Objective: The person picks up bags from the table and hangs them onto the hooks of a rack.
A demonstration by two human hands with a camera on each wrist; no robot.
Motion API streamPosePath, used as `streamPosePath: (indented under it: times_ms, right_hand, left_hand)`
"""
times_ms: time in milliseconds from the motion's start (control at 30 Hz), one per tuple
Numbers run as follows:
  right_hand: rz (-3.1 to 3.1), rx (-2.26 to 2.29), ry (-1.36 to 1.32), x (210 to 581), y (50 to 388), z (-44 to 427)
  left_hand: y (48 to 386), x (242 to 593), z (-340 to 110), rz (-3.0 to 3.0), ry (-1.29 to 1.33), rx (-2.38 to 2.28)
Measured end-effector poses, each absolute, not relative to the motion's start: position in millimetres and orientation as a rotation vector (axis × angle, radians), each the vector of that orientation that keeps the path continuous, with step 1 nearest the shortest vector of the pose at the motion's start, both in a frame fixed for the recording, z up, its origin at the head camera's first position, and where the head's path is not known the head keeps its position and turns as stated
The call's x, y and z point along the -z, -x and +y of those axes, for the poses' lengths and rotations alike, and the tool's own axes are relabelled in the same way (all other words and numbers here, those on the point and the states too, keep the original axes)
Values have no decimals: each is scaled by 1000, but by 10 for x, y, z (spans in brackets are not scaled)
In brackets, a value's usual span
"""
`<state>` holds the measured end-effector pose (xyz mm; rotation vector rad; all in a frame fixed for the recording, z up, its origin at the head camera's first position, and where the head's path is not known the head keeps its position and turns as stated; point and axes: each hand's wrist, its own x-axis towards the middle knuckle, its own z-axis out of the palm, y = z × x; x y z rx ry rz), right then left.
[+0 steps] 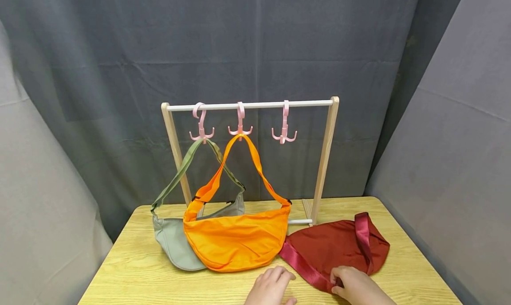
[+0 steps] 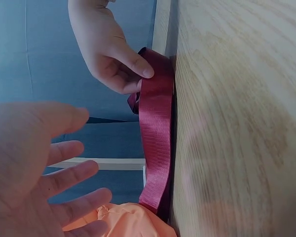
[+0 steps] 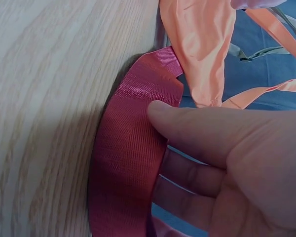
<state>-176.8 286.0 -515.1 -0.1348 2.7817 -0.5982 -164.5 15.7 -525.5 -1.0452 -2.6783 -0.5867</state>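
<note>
A dark red shoulder bag (image 1: 323, 243) lies on the table at the right, its shiny wine-red strap (image 1: 305, 267) along the front. My right hand (image 1: 357, 285) pinches this strap near the table's front; in the right wrist view the thumb (image 3: 167, 118) lies on the strap's face, with fingers behind it. My left hand (image 1: 271, 287) is held in front of the orange bag (image 1: 239, 240), fingers spread and holding nothing, as the left wrist view also shows. The orange bag hangs by its strap from the middle pink hook (image 1: 241, 123).
A wooden rack with a white rail (image 1: 255, 105) stands at the back of the table (image 1: 119, 269). From its left pink hook (image 1: 202, 125) hangs a grey-green bag (image 1: 175, 243), partly behind the orange one. The right pink hook (image 1: 284, 125) bears no bag. Grey curtains (image 1: 255, 43) enclose the table.
</note>
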Motion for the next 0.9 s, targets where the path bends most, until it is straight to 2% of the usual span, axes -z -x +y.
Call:
streamPosePath:
  times_ms: [200,567,900]
  right_hand:
    - [2800,634,196,5121,1720,2865]
    - [2833,740,475,5013,1651,2878]
    - [2939,859,897,4985,1621,2868]
  left_hand:
    - [1638,5257,159,-2705,1031,606]
    - [1667,5224,212,-2779,1021,623]
    - [1713,5306,297,-2636,1107,629]
